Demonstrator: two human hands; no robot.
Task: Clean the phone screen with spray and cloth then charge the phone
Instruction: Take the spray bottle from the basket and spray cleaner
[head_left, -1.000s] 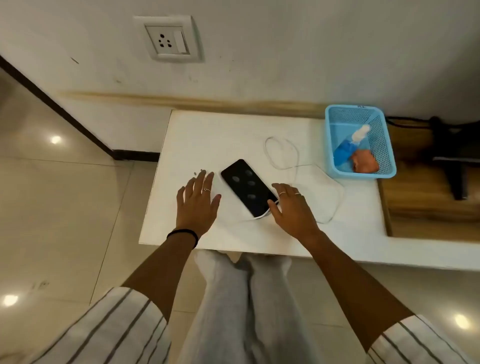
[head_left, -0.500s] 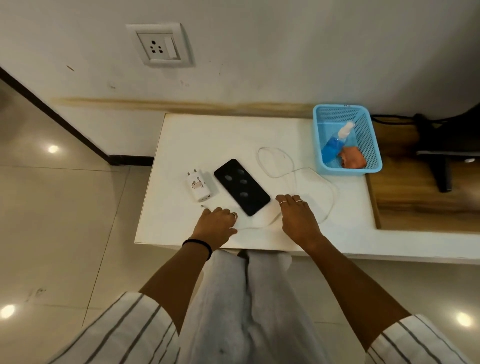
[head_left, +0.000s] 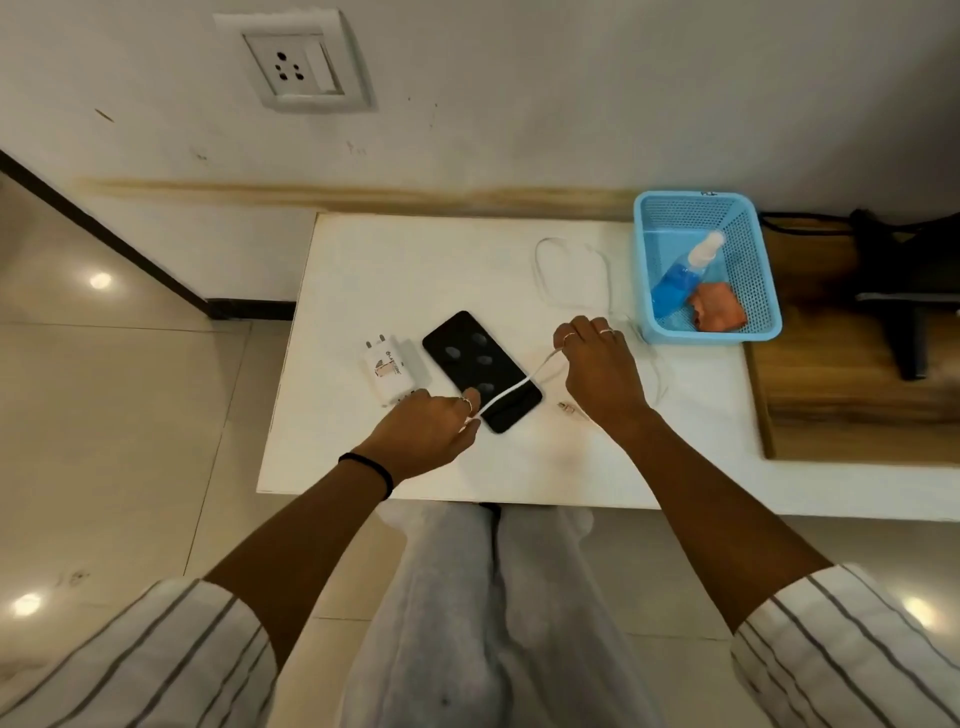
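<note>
Cable (head_left: 511, 388) taut between both hands' fingers, seemingly above phone (head_left: 480, 370).

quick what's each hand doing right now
Left hand: pinching the white cable.
Right hand: also gripping that cable, farther along.

It looked like a room in a home. The floor was glossy cream tile (head_left: 119, 395) that threw back ceiling lights, edged by a dark skirting strip (head_left: 104, 244). A white plastic wall socket with a switch (head_left: 296, 62) sat in a scuffed, off-white painted wall (head_left: 571, 93). Below it stood a low white counter (head_left: 415, 270) carrying a small light-blue plastic mesh basket (head_left: 748, 249), with a brown wood-grain surface (head_left: 852, 395) beside it and dark cables (head_left: 810, 218) trailing along the wall.
</note>
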